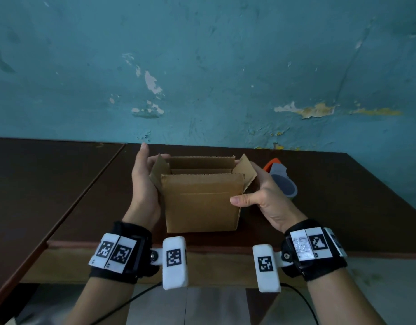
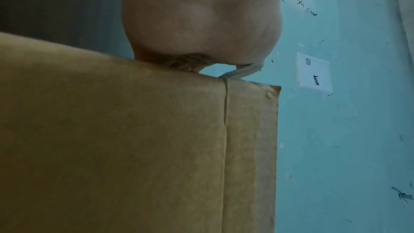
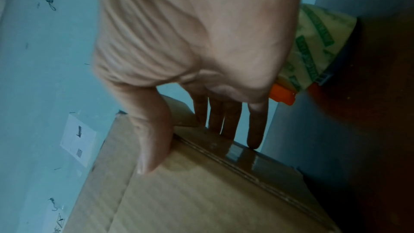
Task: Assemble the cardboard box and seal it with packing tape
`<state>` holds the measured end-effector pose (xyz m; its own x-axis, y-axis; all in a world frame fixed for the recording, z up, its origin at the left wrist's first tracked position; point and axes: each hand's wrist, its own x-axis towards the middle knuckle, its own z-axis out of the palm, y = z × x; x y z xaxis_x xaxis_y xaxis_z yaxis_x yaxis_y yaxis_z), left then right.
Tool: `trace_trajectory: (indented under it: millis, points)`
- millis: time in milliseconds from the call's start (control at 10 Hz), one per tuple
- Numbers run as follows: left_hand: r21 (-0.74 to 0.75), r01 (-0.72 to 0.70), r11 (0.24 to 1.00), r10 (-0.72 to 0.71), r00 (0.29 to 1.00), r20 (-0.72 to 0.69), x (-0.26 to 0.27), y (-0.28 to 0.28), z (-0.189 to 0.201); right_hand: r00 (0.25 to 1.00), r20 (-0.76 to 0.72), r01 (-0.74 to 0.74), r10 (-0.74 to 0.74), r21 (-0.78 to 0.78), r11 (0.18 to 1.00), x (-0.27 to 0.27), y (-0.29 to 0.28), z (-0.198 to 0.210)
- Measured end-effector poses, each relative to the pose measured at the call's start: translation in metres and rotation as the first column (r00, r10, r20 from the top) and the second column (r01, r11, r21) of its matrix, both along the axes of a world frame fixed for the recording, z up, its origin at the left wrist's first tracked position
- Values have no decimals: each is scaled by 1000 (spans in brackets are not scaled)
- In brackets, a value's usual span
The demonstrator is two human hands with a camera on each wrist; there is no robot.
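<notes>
A brown cardboard box [image 1: 202, 202] stands upright near the table's front edge, its top open and its flaps raised. My left hand [image 1: 143, 184] holds its left side, palm against the wall [image 2: 134, 130], fingertips bent round the left flap. My right hand [image 1: 261, 198] grips the right front corner. Its thumb [image 3: 152, 141] lies across the front face and its straight fingers [image 3: 255, 127] rest on the right side, by a strip of clear tape [image 3: 237, 153]. A tape dispenser [image 1: 282, 181] with an orange part and a printed roll [image 3: 318, 47] lies just right of that hand.
The dark brown table [image 1: 343, 207] runs back to a peeling teal wall [image 1: 202, 78]. A second tabletop [image 1: 38, 184] adjoins on the left across a seam. White marker blocks hang from both wristbands over the table's front edge [image 1: 225, 248].
</notes>
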<state>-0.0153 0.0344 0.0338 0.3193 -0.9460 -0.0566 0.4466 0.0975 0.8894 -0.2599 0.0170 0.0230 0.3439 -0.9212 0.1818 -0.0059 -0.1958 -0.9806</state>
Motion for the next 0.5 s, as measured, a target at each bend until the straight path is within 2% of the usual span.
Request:
trace_trajectory:
  millis: [200,500]
  points:
    - [-1,20,1000,-20,999,-32,-1,1,0,999,-37,11,-12,-17,1000,0,1,0]
    - [87,-27,996,32,998,-62,6,-1,-2,982,-145,-121,124,28,992,-28,-1,14]
